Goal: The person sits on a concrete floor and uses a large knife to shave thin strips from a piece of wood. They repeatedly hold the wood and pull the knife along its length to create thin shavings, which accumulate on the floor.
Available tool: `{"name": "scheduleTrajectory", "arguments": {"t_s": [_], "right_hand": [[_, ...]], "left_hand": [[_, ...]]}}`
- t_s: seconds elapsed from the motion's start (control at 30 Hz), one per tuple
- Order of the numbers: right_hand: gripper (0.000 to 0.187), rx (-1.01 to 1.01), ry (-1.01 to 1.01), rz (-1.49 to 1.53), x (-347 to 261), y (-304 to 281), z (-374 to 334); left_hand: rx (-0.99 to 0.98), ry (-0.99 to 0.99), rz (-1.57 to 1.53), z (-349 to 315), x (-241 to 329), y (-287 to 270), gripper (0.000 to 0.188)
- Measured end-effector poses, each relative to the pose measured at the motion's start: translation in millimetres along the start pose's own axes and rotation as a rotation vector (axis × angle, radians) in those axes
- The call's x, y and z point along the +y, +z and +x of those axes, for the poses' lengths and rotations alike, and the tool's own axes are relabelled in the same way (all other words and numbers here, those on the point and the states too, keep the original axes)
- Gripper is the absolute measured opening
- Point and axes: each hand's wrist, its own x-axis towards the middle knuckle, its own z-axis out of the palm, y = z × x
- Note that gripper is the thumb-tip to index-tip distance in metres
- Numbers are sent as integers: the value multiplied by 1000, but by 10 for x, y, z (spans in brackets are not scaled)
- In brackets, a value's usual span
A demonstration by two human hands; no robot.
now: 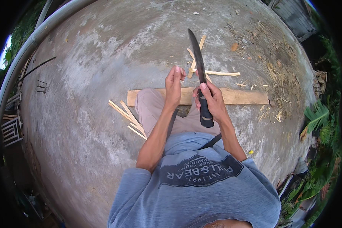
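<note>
In my right hand (212,99) is a machete, its black handle (205,113) wrapped by my fingers. The dark, curved blade (197,53) points away from me, tip up and slightly left. My left hand (174,86) is closed to the left of the blade, thumb pressed on the curled fingers; whatever it may hold is hidden. Beyond the hands, pale split wood strips (226,73) lie crossed on the ground, partly behind the blade. A long wooden plank (243,96) lies crosswise in front of me, partly covered by my legs.
More wood strips (119,111) lie by my left leg. Shavings and dry debris (275,79) are scattered over the concrete ground (87,125) at the right. A metal pipe (17,64) curves along the left side. Green plants (319,117) edge the right.
</note>
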Motion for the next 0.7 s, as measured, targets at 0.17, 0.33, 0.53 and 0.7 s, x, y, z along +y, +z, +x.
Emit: {"name": "scheduleTrajectory", "arguments": {"t_s": [0.17, 0.33, 0.53, 0.7], "right_hand": [[52, -34, 63, 92, -82, 33, -93], [50, -56, 72, 96, -63, 78, -79], [52, -44, 65, 100, -66, 87, -91], [52, -39, 62, 96, -61, 75, -91]], "left_hand": [[1, -39, 89, -47, -5, 137, 45], [0, -146, 40, -135, -61, 164, 43], [11, -188, 42, -177, 50, 229, 42], [6, -195, 25, -166, -15, 221, 42]]}}
